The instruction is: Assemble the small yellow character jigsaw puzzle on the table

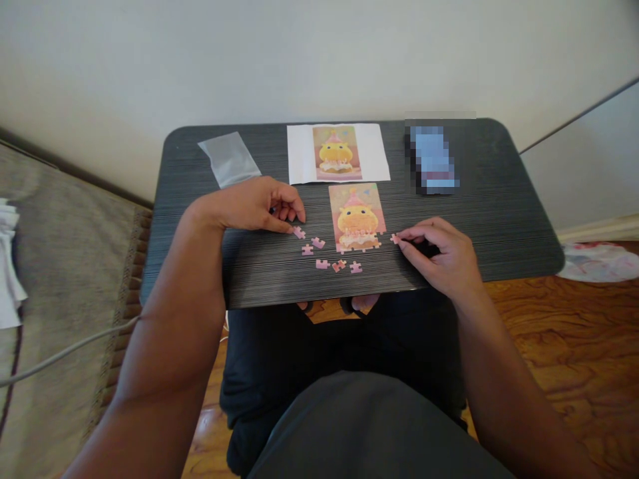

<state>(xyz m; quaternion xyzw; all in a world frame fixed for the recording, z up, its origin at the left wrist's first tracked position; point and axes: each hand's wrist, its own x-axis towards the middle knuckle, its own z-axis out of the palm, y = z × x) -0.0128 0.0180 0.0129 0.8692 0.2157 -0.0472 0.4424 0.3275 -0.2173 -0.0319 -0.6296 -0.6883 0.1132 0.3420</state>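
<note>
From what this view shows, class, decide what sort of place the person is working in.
Probably a room at home: a dark table against a plain wall, a wood floor with a rug, and a jigsaw puzzle.

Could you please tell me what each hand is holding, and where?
The right hand pinches a pink puzzle piece by its right edge; the left hand only touches a second piece with its fingertips.
</note>
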